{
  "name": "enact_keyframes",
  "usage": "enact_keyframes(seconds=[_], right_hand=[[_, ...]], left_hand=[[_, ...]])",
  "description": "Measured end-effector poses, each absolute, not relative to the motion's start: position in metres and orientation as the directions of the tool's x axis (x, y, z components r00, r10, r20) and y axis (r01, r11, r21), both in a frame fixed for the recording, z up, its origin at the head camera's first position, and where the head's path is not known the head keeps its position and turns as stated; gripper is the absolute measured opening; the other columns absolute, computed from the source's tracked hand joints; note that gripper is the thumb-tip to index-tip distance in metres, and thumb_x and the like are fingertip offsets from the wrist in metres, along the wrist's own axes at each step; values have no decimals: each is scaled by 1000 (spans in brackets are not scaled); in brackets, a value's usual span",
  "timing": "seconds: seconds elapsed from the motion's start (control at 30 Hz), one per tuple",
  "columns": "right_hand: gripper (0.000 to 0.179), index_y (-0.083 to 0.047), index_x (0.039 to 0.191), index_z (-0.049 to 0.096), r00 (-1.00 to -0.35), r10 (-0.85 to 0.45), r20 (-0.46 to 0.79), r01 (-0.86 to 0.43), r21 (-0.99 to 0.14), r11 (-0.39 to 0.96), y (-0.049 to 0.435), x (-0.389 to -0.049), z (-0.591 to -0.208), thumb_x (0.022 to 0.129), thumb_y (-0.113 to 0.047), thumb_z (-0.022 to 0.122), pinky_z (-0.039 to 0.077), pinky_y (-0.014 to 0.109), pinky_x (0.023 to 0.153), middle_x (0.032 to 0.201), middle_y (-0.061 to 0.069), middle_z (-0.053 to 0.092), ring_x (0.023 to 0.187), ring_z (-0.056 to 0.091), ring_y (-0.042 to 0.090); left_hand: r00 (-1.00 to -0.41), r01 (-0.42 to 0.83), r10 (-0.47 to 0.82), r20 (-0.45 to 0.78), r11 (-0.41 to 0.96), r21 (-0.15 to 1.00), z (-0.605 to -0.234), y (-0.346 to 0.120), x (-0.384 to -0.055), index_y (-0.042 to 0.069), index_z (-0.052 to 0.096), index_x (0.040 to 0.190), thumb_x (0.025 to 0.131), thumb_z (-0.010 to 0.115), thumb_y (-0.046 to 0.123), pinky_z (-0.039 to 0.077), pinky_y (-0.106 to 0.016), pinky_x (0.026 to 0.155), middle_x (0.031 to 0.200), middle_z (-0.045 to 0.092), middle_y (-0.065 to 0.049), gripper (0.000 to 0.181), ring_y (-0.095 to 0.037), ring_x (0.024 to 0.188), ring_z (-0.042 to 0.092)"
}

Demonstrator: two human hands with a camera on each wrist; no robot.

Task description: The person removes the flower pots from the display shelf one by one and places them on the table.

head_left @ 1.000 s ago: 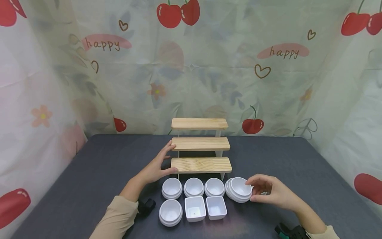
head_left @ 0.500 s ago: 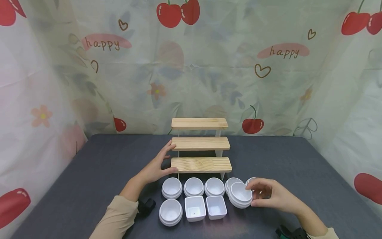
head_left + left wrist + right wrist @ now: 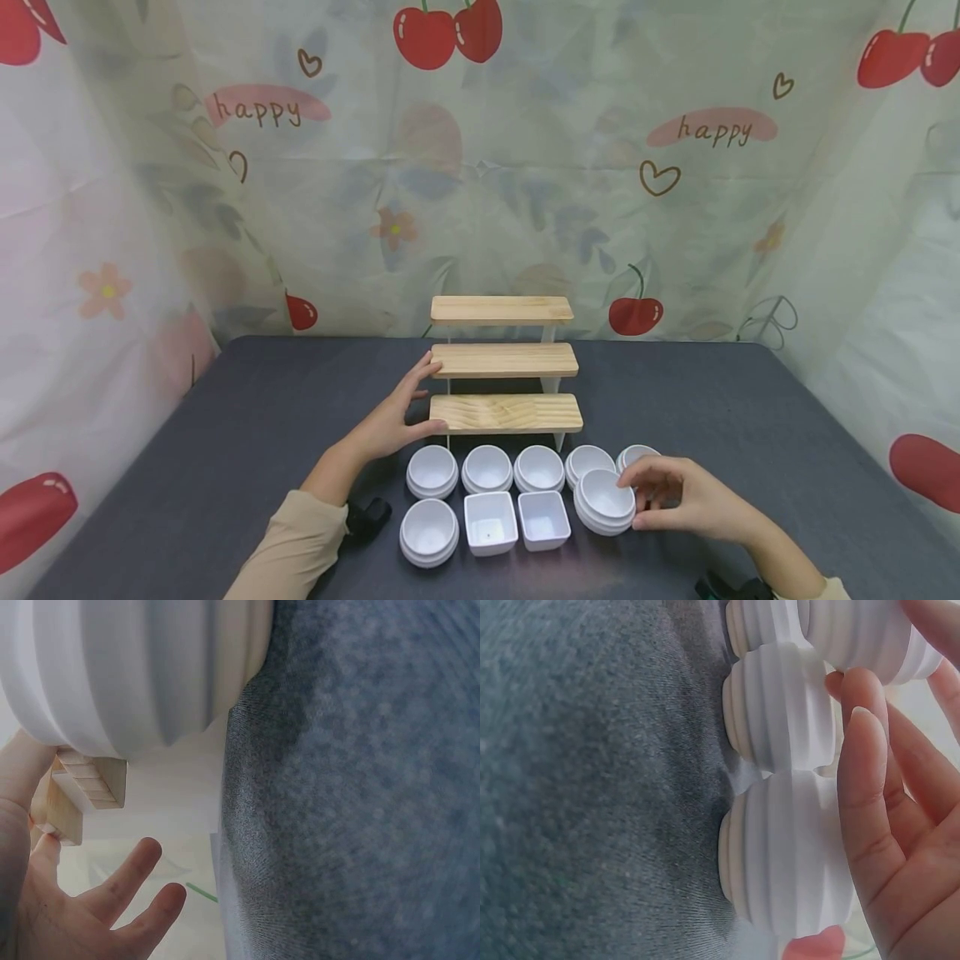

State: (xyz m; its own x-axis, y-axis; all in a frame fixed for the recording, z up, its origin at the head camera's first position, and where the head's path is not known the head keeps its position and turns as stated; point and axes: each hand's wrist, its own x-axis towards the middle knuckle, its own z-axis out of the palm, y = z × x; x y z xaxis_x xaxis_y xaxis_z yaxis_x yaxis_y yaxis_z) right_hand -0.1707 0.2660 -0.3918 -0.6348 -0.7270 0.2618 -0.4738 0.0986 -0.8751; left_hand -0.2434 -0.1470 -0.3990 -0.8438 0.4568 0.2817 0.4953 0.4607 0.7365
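Note:
My right hand [image 3: 693,500] pinches a round white pot [image 3: 604,498] by its right side, thumb in front. In the right wrist view this ribbed pot [image 3: 862,637] hangs higher than the pots [image 3: 780,709] standing on the cloth. My left hand [image 3: 390,421] touches the left end of a three-tier wooden stand, fingertips at the middle board [image 3: 506,360] and thumb at the bottom board [image 3: 506,414]. The left wrist view shows that hand [image 3: 90,907] with its fingers spread, beside a ribbed white pot [image 3: 142,667] close to the camera.
Round white pots stand in a row before the stand, one of them [image 3: 432,469] at its left end. Two square white pots [image 3: 491,523] and another round pot [image 3: 428,533] form a front row. Dark cloth [image 3: 660,392] covers the table; a printed curtain [image 3: 487,208] hangs behind.
My right hand has drawn the round pot toward the front, out of the back row. Two round pots behind it now show. My left hand has stayed at the stand.

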Motion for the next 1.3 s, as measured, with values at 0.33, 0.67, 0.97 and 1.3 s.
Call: enact_keyframes(seconds=[0.33, 0.67, 0.97, 1.3], right_hand=[[33, 3, 110, 57, -618, -738, 269, -500, -859, 105, 266, -170, -395, 79, 8, 66, 54, 27, 58, 89, 7, 65, 73, 62, 10], [32, 1, 108, 57, -632, -737, 241, -466, -877, 113, 264, -168, -397, 79, 7, 67, 52, 26, 52, 84, 14, 64, 70, 63, 9], [33, -1, 107, 58, -612, -748, 257, -501, -858, 115, 263, -167, -402, 77, 5, 70, 50, 24, 48, 87, 18, 65, 66, 63, 10], [32, -3, 105, 58, -605, -756, 252, -515, -847, 130, 260, -166, -404, 77, 2, 72, 50, 24, 47, 88, 17, 67, 65, 64, 9]], left_hand=[[-847, 491, 453, 280, 460, 740, -400, -147, -245, 17, 19, 148, 82, 72, 20, 36, -53, 107, 158, 2, -14, 84, -41, 137, 30], [-843, 494, 457, 282, 456, 740, -400, -147, -245, 16, 19, 148, 82, 72, 20, 36, -53, 107, 159, 2, -13, 84, -41, 137, 30], [-845, 491, 456, 279, 457, 741, -401, -147, -246, 16, 19, 148, 82, 72, 20, 36, -53, 107, 159, 2, -12, 84, -40, 138, 29], [-847, 487, 455, 273, 462, 741, -399, -147, -244, 16, 19, 148, 82, 72, 21, 36, -53, 107, 159, 2, -13, 85, -40, 138, 30]])
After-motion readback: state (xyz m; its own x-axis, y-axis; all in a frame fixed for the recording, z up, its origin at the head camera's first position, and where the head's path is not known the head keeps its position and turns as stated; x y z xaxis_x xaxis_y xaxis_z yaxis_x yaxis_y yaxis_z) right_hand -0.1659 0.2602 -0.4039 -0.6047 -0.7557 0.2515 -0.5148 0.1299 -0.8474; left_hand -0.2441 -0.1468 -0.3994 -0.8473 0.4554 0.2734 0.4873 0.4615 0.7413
